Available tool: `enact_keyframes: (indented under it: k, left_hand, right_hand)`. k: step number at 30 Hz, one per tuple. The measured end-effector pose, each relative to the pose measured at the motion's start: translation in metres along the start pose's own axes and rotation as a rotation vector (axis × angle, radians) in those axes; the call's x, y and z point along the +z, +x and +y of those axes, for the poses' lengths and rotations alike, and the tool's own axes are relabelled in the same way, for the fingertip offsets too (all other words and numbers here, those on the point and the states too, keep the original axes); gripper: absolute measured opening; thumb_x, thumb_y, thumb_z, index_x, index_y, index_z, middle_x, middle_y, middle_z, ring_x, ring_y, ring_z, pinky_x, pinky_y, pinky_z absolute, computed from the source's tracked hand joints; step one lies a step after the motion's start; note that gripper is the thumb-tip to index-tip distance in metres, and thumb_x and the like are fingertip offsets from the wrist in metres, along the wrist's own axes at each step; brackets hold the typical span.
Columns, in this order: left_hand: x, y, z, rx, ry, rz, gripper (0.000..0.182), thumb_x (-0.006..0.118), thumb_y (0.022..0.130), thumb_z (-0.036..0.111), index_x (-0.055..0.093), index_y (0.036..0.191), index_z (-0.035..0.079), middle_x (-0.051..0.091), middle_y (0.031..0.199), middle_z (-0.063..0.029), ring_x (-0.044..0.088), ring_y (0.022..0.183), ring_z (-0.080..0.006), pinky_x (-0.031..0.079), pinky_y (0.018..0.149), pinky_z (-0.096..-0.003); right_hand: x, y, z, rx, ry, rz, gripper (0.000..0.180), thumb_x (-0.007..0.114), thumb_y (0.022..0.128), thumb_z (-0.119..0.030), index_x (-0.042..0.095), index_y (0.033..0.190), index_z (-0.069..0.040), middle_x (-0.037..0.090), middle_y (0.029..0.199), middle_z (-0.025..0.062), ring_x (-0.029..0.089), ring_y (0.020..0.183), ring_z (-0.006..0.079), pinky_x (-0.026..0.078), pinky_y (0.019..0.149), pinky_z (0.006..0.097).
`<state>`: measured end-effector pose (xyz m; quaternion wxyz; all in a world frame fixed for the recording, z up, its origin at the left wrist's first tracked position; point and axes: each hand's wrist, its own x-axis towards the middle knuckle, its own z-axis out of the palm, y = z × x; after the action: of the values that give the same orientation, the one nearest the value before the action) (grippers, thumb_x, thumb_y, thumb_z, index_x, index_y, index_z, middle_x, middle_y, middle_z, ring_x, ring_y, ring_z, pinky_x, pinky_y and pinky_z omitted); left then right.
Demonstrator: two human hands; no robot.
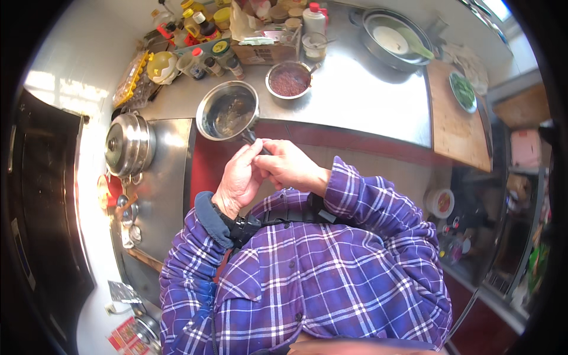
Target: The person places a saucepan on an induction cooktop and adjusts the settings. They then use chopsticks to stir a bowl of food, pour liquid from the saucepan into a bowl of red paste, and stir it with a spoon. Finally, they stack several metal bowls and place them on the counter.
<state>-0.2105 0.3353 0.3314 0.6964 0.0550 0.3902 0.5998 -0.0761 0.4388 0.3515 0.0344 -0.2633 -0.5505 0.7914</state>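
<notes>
A stainless-steel saucepan [228, 113] is raised just off the counter's front edge, its inside stained brown and a little residue or liquid at the bottom. Its dark handle [249, 134] runs back toward my body and into both hands. My right hand [293, 166] is closed around the rear part of the handle. From the other side my left hand [239, 177] wraps it, with the thumb against it; its lower fingers are partly hidden. Behind the pan on the counter, a steel bowl [288, 80] holds reddish minced food with a spoon handle sticking out.
A lidded steel pot [128, 144] stands on the left-hand steel surface [171, 177]. Bottles and jars [213, 57] crowd the back counter beside a cardboard box [266, 52]. At right are a large basin [395, 37] and a wooden board [457, 120] carrying a plate of greens [463, 91].
</notes>
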Motion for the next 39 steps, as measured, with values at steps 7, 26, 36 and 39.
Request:
enact_keyframes:
  k: [7,26,36,39]
  left_hand:
    - [-0.02,0.003,-0.002,0.104,-0.041,0.173,0.02,0.054,0.107,0.023,0.061,0.112,0.004,0.069,0.11,-0.0136,0.07,0.09,-0.0232,0.06,0.072,-0.0411]
    - [-0.039,-0.014,-0.002,0.126,0.189,0.202,0.02,0.052,0.108,0.024,0.053,0.113,0.004,0.063,0.085,-0.0083,0.059,0.062,-0.0137,0.051,0.052,-0.03]
    - [-0.014,-0.001,-0.003,0.084,0.337,0.171,0.021,0.052,0.108,0.025,0.054,0.114,0.005,0.06,0.08,-0.0054,0.055,0.058,-0.0112,0.048,0.048,-0.027]
    - [-0.006,0.006,-0.009,0.08,0.374,0.165,0.021,0.052,0.108,0.025,0.053,0.114,0.005,0.059,0.079,-0.0053,0.054,0.057,-0.0109,0.047,0.047,-0.0268]
  right_hand:
    - [0.001,0.011,0.005,-0.089,-0.09,-0.129,0.03,0.061,0.099,-0.026,0.063,0.105,0.003,0.067,0.079,0.0073,0.064,0.054,0.0145,0.052,0.05,0.0296]
    - [-0.147,0.058,0.114,-0.061,0.545,0.828,0.031,0.058,0.101,-0.009,0.051,0.126,0.009,0.064,0.109,0.0154,0.068,0.095,0.0257,0.062,0.083,0.0372]
    - [-0.18,0.053,0.117,-0.137,0.546,0.877,0.018,0.061,0.096,-0.003,0.06,0.11,0.008,0.067,0.097,0.0123,0.069,0.084,0.0233,0.063,0.076,0.0355]
    - [-0.186,0.044,0.125,-0.158,0.541,0.881,0.018,0.061,0.095,-0.004,0.059,0.108,0.008,0.067,0.096,0.0124,0.069,0.083,0.023,0.064,0.074,0.0351]
